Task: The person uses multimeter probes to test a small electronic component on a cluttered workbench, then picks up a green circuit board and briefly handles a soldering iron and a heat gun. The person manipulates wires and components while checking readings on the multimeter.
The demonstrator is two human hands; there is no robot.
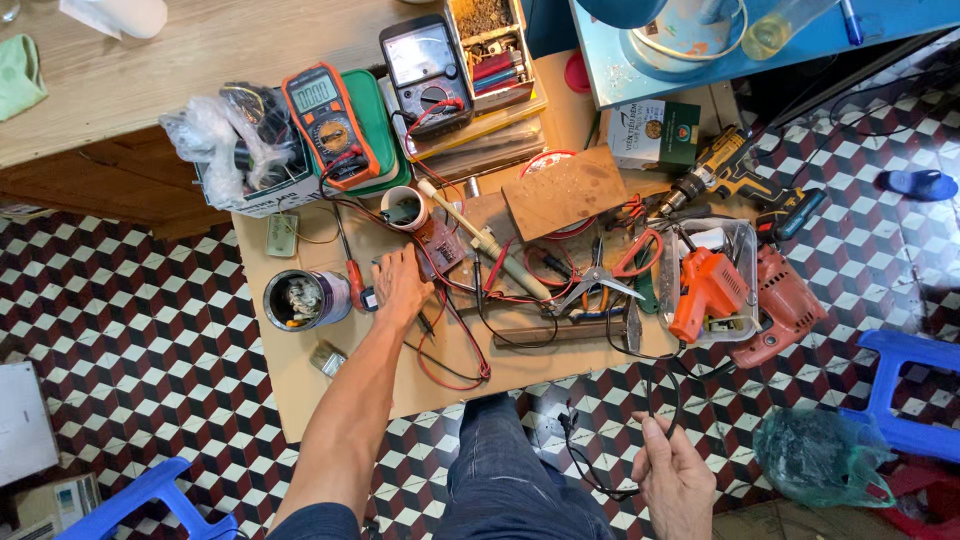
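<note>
Nearest to me, my right hand (pixel 672 472) is low beside my knee, fingers curled around a thin black power cable (pixel 655 385); a loop of it hangs under my palm and a small plug end sticks up just left of the hand. From my grip the cable runs up and away from me, so its long axis goes nearly straight from my hand toward the clear plastic tray (pixel 745 240) that holds the orange pistol-shaped soldering gun (pixel 705 290). I judge it is best to keep the grip loose and gather the slack slowly, so the cable does not drag the scissors and pliers. Farther out, my left hand (pixel 400 288) rests on the brown cardboard work surface (pixel 300 385), fingers slightly spread, gripping nothing, just beside a small brown circuit board (pixel 440 245) and the red test leads (pixel 455 345).
</note>
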